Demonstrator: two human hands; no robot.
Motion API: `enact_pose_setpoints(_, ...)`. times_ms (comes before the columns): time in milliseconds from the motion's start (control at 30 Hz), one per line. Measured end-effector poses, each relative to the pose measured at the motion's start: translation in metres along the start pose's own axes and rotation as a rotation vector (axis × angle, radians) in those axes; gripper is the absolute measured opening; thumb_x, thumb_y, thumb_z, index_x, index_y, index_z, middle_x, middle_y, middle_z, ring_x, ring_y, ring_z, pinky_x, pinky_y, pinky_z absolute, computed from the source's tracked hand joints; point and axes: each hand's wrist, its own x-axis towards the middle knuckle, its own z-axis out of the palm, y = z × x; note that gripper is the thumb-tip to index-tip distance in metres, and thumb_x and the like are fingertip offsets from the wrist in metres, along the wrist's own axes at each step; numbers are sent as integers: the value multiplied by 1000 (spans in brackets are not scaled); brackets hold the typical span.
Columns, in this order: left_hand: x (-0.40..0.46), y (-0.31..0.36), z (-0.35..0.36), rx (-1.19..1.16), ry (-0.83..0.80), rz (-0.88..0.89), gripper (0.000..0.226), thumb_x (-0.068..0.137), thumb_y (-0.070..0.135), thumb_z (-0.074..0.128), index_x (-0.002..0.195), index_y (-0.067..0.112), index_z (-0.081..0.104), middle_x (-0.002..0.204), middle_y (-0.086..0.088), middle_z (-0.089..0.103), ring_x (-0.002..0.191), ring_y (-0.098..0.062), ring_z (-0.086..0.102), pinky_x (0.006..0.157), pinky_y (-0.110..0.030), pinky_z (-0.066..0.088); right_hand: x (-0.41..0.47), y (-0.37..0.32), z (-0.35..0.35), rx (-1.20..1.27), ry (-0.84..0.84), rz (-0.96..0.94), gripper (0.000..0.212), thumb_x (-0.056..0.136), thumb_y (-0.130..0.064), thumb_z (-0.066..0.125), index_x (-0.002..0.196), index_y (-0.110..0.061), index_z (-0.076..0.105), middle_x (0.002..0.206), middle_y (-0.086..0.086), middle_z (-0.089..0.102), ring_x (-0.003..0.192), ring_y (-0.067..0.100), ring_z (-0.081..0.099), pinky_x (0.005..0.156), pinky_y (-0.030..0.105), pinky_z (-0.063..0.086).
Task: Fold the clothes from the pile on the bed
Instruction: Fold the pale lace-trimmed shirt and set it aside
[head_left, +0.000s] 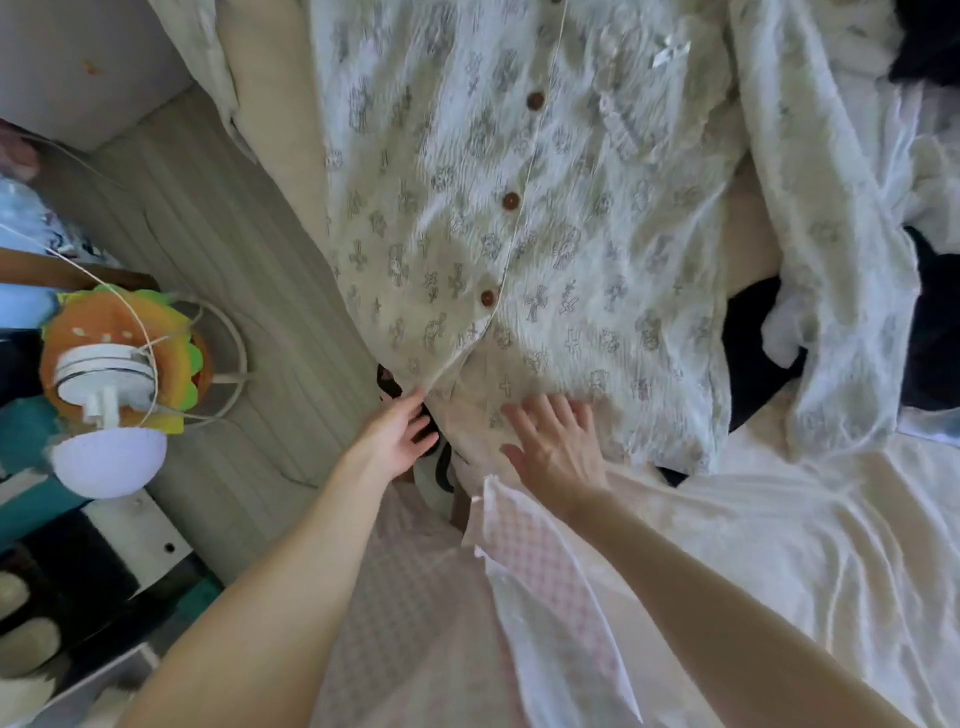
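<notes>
A pale cream crinkled pyjama shirt printed with small grey crosses and bears (545, 218) lies spread face-up on the bed, button placket running up the middle, three round brown buttons (511, 201) visible. Its hem points toward the person, its lower left corner reaching the bed's edge.

Left hand (397, 434): at that lower left corner of the shirt's hem, fingertips touching the fabric edge; fingers loosely bent. Whether it actually pinches the cloth, cannot tell (thumb side hidden).

Right hand (553, 441): flat on the hem just right of the placket, fingers straight and spread, pressing the fabric down, holding nothing.

White rumpled bed sheet (779, 545) covers the near right of the bed. A second length of the same printed cream fabric (831, 218) trails down the right side, over dark clothing (758, 353). The person wears a pink-and-white checked garment (545, 597).

Beside the bed, left: a burger-shaped plush toy (119, 358) with a white plastic fitting (98, 374) on it.
</notes>
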Motion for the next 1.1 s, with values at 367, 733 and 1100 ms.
enact_pose_setpoints(367, -6, -11, -2, -70, -39, 159, 11, 86, 13, 65, 94, 20, 62, 92, 7, 69, 101, -12, 59, 84, -28, 41, 15, 5, 17, -61, 130, -39, 21, 60, 6, 76, 69, -11, 69, 73, 5, 63, 65, 25, 59, 58, 32, 47)
enact_pose_setpoints(733, -41, -37, -4, -169, -127, 111, 11, 92, 8, 54, 102, 3, 54, 71, -11, 72, 60, -21, 70, 55, -28, 56, -21, -10, 14, 227, -36, -6, 27, 70, 1, 77, 95, -10, 75, 93, 11, 70, 86, 31, 68, 60, 40, 57)
enact_pose_setpoints(1100, -30, -42, 15, 1223, 220, 944, 24, 86, 20, 66, 105, 7, 58, 97, -2, 58, 87, -18, 56, 71, -30, 45, 11, 29, -22, 575, 165, 473, 15, 93, -7, 55, 97, -2, 69, 84, 13, 68, 73, 30, 64, 66, 46, 53)
